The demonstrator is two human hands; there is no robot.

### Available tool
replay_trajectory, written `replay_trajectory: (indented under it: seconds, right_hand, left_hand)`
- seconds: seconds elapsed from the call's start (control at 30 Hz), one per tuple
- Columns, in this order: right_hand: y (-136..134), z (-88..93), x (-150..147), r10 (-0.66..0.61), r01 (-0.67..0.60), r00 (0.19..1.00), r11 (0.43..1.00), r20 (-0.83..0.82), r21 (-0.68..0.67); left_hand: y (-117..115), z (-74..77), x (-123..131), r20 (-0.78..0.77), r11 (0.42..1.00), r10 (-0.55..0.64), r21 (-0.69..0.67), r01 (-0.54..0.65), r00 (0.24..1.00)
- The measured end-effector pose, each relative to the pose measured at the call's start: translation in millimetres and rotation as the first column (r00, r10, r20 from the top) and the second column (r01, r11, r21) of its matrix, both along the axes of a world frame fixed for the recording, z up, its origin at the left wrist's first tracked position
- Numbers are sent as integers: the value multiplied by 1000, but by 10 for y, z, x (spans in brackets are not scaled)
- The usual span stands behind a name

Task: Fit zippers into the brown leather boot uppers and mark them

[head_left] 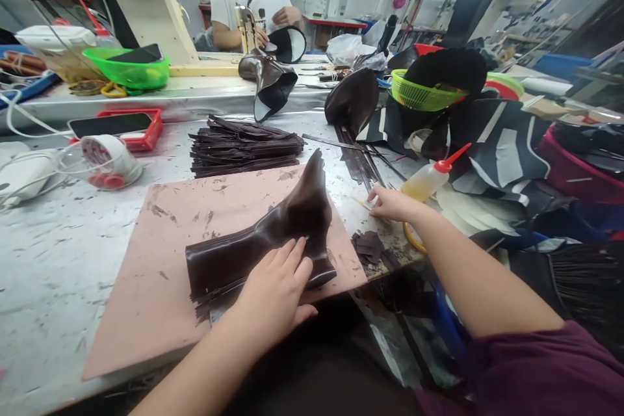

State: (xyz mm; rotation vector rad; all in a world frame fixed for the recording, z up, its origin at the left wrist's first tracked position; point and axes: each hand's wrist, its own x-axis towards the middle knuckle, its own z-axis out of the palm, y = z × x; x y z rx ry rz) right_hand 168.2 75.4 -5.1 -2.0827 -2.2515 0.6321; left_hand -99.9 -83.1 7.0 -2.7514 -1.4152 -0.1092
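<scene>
A glossy dark brown leather boot upper [292, 214] lies on its side on a pink board [151, 253]. My left hand [277, 279] rests flat on it, fingers stretched out. To the right, just past the board's edge, my right hand [390, 203] is closed at the fingertips around something small, pale and slim; its kind is too small to make out. Close beside that hand lies a squeeze bottle [426, 179] with a red nozzle and yellowish liquid. Dark leather scraps [369, 247] sit below it, near the table edge.
Stacked dark leather strips [244, 146] lie behind the board. A tape roll [104, 156] and a phone in a red tray [155, 130] are at left. Further back stand a green bowl [131, 71], another boot upper [270, 88] and a sewing machine [246, 19]. A co-worker [277, 0] sits opposite.
</scene>
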Motion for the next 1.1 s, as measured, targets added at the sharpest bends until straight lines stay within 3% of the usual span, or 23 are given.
replay_trajectory:
  seconds: [0.1, 0.17, 0.2, 0.27, 0.33, 0.4, 0.53, 0.67, 0.83, 1.1]
  right_hand:
    - [-127, 218, -19, -30, 32, 999, 998, -33, 52]
    - [-313, 417, -55, -54, 89, 977, 982, -204, 165]
    - [-432, 504, -97, -49, 165, 905, 956, -423, 242]
    - [-697, 616, -261, 66, 310, 623, 894, -779, 323]
    - [-963, 619, -543, 182, 241, 423, 922, -888, 303]
    - [-1180, 526, -903, 208, 91, 362, 962, -909, 256]
    - [-1356, 239, -1521, 289, -153, 459, 957, -840, 245]
    - [-1336, 88, -1710, 368, -339, 584, 921, -723, 194]
    - [-1348, 65, -1715, 465, -401, 643, 881, -609, 250]
    - [-1364, 59, -1741, 501, -419, 679, 864, -536, 277]
  left_hand:
    - [-232, 22, -252, 65, 991, 13, 136, -21, 998]
    - [-434, 39, -427, 116, 975, 52, 209, -75, 992]
    - [-532, 39, -502, 142, 966, 74, 235, -107, 987]
    - [-696, 15, -609, 189, 950, 125, 259, -173, 974]
    - [-790, -40, -661, 216, 942, 180, 242, -231, 960]
    - [-814, -109, -679, 207, 945, 209, 209, -252, 956]
    - [-760, -209, -693, 137, 962, 215, 140, -234, 967]
    - [-722, -242, -710, 114, 966, 221, 112, -234, 969]
    - [-700, -268, -712, 129, 961, 194, 172, -215, 973]
    - [-693, -293, -707, 152, 956, 178, 206, -207, 972]
